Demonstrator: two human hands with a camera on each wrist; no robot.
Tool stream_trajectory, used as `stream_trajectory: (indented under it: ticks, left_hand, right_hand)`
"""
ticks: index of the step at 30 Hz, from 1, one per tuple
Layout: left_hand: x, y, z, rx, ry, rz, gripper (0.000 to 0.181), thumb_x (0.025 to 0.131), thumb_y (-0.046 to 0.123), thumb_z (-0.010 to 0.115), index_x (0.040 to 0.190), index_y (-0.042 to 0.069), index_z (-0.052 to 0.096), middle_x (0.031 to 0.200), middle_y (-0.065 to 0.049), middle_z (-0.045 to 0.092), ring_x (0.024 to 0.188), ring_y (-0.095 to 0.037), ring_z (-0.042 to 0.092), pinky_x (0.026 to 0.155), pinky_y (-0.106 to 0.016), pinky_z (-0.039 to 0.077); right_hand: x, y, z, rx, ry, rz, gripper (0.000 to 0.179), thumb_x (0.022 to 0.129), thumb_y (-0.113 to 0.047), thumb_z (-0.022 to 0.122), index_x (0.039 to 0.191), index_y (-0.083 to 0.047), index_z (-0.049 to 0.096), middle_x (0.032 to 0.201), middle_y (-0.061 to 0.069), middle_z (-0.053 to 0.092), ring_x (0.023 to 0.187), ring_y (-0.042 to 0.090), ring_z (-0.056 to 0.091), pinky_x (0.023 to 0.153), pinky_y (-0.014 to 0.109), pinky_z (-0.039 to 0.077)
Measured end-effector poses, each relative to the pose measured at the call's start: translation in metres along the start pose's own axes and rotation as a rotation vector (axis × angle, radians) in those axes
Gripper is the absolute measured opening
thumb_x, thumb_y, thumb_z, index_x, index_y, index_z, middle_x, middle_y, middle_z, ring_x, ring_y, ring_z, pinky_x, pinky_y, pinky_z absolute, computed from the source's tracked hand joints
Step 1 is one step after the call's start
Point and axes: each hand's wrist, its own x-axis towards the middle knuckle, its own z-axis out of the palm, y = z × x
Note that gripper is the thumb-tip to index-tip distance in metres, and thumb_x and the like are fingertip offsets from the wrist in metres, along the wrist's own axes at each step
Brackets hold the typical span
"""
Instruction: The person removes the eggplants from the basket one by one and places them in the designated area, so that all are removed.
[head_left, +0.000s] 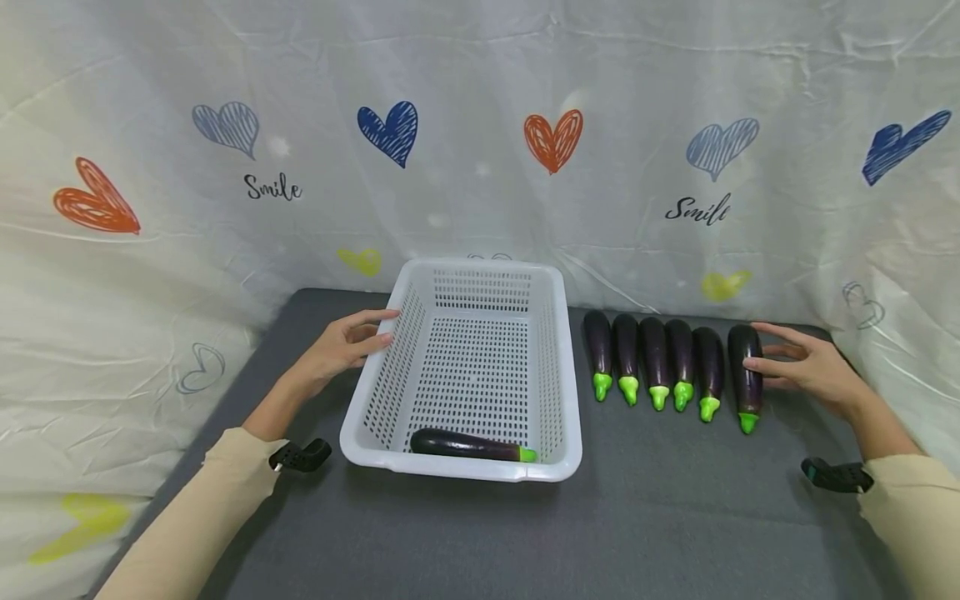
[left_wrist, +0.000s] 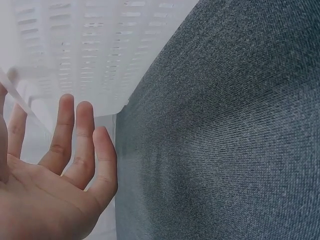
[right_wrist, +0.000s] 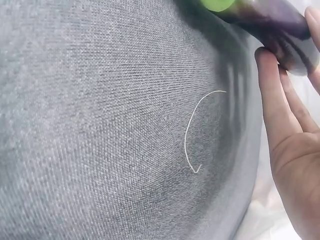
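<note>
A white perforated plastic basket [head_left: 459,469] stands on the dark grey cloth, its long side toward the back. Inside, along its near wall, lies one eggplant [head_left: 465,445] with a green cap. My left hand [head_left: 339,343] holds the basket's left rim; in the left wrist view some of its fingers [left_wrist: 84,117] extend under the rim, outside the wall. My right hand [head_left: 806,367] grips the rightmost eggplant [head_left: 745,379] of a row, thumb and fingers around its upper part. In the right wrist view this eggplant [right_wrist: 275,25] appears partly, fingertips against its side.
Several more eggplants [head_left: 681,362] lie side by side right of the basket, green caps toward me. A pale curtain [head_left: 472,200] printed with hearts hangs behind the table. In the right wrist view a thin light thread-like line [right_wrist: 186,135] shows on the cloth.
</note>
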Motion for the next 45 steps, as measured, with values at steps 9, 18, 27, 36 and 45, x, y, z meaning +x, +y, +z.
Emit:
stream_trajectory:
  ticks: [9,18,27,36,45]
  left_hand:
    - [0.000,-0.002,0.000,0.000,0.003,-0.005,0.055,0.101,0.021,0.069,0.151,0.013,0.049,0.131,-0.020,0.058,0.104,-0.029,0.067,0.082,-0.041,0.056]
    - [0.000,0.000,0.000,0.002,0.000,-0.002,0.055,0.101,0.022,0.069,0.152,0.014,0.049,0.132,-0.019,0.058,0.105,-0.030,0.066,0.083,-0.042,0.056]
    - [-0.001,0.000,0.001,0.005,0.000,0.019,0.055,0.101,0.021,0.068,0.152,0.012,0.048,0.132,-0.021,0.058,0.105,-0.029,0.066,0.083,-0.041,0.055]
    - [0.000,-0.002,0.001,0.012,0.004,0.016,0.055,0.101,0.020,0.067,0.152,0.012,0.048,0.131,-0.021,0.058,0.104,-0.029,0.066,0.082,-0.041,0.056]
    - [-0.001,0.000,0.001,0.019,0.003,0.009,0.056,0.102,0.020,0.067,0.153,0.010,0.046,0.132,-0.024,0.057,0.104,-0.030,0.066,0.081,-0.040,0.056]
  right_hand:
    - [0.004,0.005,-0.002,0.055,0.011,0.019,0.072,0.099,-0.014,0.070,0.160,-0.005,0.031,0.115,-0.009,0.055,0.095,0.002,0.066,0.075,0.033,0.058]
    - [0.009,0.013,0.002,0.039,0.029,0.017,0.071,0.098,-0.020,0.073,0.154,0.005,0.036,0.103,-0.024,0.062,0.093,-0.001,0.066,0.074,0.029,0.058]
    - [0.012,0.010,0.006,-0.028,0.032,0.050,0.076,0.098,-0.028,0.072,0.154,0.007,0.034,0.134,0.032,0.051,0.091,-0.006,0.063,0.074,0.031,0.058]
    - [0.011,0.004,0.005,-0.056,0.015,0.039,0.074,0.099,-0.030,0.070,0.152,0.009,0.036,0.133,0.034,0.052,0.089,-0.004,0.064,0.075,0.034,0.058]
    - [0.007,-0.003,-0.006,-0.049,0.189,-0.032,0.053,0.098,-0.024,0.072,0.136,0.010,0.054,0.100,-0.029,0.061,0.084,0.001,0.069,0.069,0.024,0.056]
